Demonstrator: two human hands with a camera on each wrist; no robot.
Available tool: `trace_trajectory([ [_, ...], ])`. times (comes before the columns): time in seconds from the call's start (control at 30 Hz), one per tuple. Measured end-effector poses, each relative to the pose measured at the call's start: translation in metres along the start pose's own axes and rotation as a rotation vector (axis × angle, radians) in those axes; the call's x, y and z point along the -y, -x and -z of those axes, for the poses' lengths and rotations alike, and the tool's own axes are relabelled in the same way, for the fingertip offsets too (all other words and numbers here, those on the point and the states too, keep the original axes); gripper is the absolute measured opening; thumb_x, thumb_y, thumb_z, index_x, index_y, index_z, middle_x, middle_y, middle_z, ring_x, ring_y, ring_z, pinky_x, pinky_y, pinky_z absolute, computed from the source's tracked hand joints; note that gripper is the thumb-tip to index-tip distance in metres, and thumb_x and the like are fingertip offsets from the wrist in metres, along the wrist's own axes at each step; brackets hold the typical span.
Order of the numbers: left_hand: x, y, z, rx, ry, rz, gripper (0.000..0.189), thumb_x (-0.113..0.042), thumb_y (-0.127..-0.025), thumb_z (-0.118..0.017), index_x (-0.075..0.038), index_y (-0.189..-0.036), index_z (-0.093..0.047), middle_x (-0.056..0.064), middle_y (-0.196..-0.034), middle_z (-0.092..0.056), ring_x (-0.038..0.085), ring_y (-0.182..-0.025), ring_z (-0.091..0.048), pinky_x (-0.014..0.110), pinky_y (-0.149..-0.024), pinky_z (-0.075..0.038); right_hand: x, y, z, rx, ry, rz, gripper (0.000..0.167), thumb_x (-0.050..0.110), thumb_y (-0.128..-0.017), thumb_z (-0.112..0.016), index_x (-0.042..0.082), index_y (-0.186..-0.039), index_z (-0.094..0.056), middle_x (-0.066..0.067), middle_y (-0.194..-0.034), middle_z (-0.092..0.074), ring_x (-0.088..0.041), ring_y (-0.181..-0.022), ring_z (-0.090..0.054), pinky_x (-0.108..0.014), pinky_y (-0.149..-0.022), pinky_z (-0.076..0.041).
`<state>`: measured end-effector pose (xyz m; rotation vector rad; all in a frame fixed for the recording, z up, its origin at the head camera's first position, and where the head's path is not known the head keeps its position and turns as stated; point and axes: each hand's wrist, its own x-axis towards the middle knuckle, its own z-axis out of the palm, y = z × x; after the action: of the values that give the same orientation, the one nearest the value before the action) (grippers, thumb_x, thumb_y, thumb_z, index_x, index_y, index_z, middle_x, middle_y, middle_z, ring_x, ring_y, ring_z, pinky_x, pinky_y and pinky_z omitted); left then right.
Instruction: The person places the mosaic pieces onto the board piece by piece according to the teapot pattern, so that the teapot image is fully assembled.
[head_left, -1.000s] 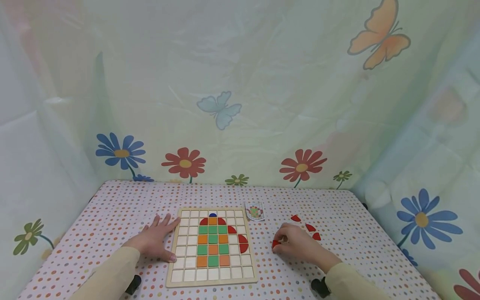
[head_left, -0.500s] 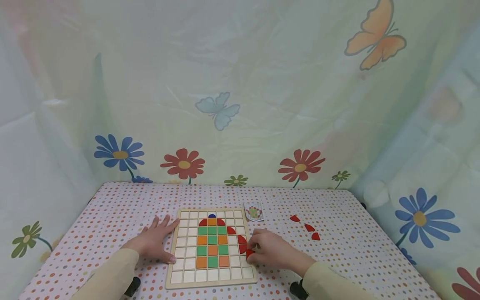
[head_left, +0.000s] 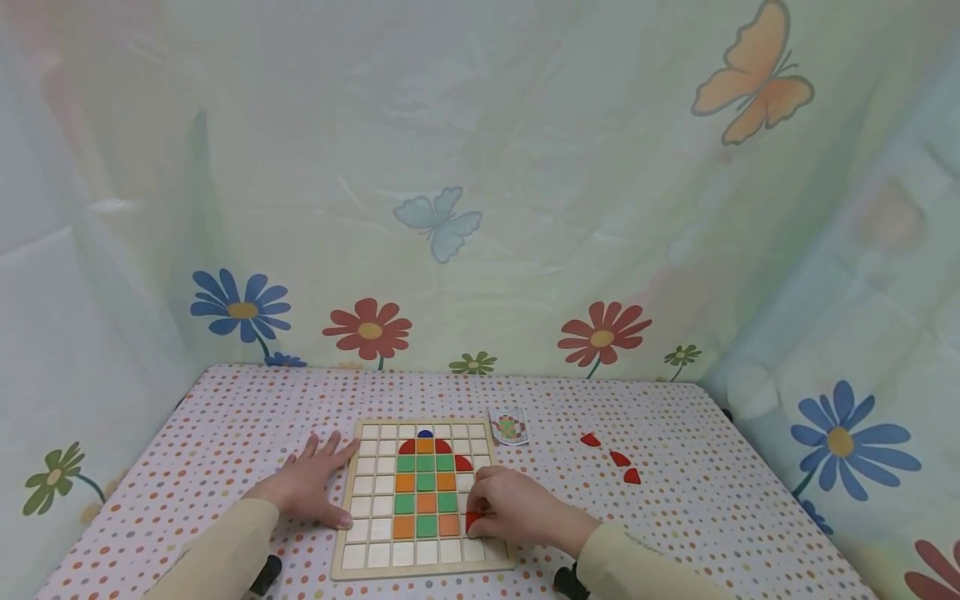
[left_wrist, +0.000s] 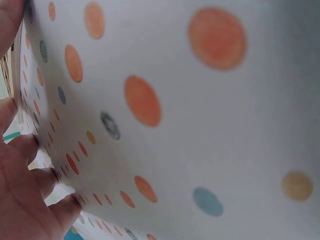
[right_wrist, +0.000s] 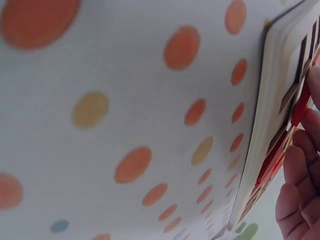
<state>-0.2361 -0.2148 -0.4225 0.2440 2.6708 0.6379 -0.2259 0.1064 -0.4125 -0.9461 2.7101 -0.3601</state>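
A wooden grid board (head_left: 420, 572) lies on the dotted table. Green tiles (head_left: 426, 482) and orange tiles (head_left: 404, 482) fill its middle columns. At their top sits a small blue half-round tile (head_left: 425, 433), with red rounded tiles (head_left: 463, 462) at the sides. My right hand (head_left: 517, 508) pinches a red quarter-round tile (head_left: 473, 520) between thumb and fingertips, low over the board's right part. The right wrist view shows that red tile (right_wrist: 301, 105) at the grid. My left hand (head_left: 307, 483) has its fingers spread, with thumb and fingertip at the board's left edge.
Three loose red tiles (head_left: 620, 459) lie on the table to the right. A small picture card (head_left: 509, 427) lies by the board's upper right corner. Behind the table (head_left: 277, 408) hangs a curtain (head_left: 510, 275) with printed flowers and butterflies.
My right hand has carried the red tile left from the table to over the board, now covering the red tiles at its right side. The left hand stays in place.
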Motion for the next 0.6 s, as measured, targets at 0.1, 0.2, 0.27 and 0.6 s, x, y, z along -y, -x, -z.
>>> trace_trajectory([
  [0.1,0.0006,0.0003,-0.0003,-0.003,-0.004,-0.009,0.112,-0.034,-0.07,-0.094,-0.007,-0.16,-0.033,0.034,-0.166,-0.015,0.062,-0.151,-0.003,0.079,-0.117,-0.01,0.0016,-0.0017,-0.0014,0.006,0.016,-0.011,0.013,0.029,-0.088,-0.082,0.019,-0.091,-0.077,0.014,-0.087,-0.059,0.001,-0.076,-0.047,-0.018,-0.069,-0.049],
  [0.2,0.0009,0.0006,-0.0002,-0.005,-0.008,-0.02,0.111,-0.034,-0.07,-0.094,-0.007,-0.159,-0.033,0.035,-0.166,-0.015,0.063,-0.15,-0.003,0.08,-0.116,-0.01,0.0024,-0.0023,-0.0022,0.001,0.028,-0.008,0.014,0.03,-0.087,-0.083,0.019,-0.092,-0.077,0.014,-0.089,-0.06,0.001,-0.077,-0.048,-0.018,-0.07,-0.05],
  [0.27,0.0008,0.0007,0.0,-0.004,-0.009,-0.021,0.111,-0.034,-0.07,-0.094,-0.007,-0.16,-0.033,0.034,-0.166,-0.015,0.063,-0.15,-0.003,0.08,-0.116,-0.01,0.0028,-0.0026,-0.0026,-0.003,0.039,-0.001,0.014,0.03,-0.086,-0.083,0.019,-0.092,-0.077,0.014,-0.089,-0.061,0.001,-0.077,-0.048,-0.018,-0.072,-0.05],
  [0.6,0.0011,0.0016,-0.0004,-0.004,-0.007,-0.031,0.11,-0.033,-0.071,-0.093,-0.007,-0.159,-0.033,0.035,-0.165,-0.015,0.064,-0.15,-0.003,0.08,-0.116,-0.01,0.0039,-0.0032,-0.0025,-0.027,0.107,0.058,0.013,0.03,-0.085,-0.084,0.021,-0.094,-0.08,0.015,-0.091,-0.066,0.003,-0.081,-0.052,-0.019,-0.078,-0.053],
])
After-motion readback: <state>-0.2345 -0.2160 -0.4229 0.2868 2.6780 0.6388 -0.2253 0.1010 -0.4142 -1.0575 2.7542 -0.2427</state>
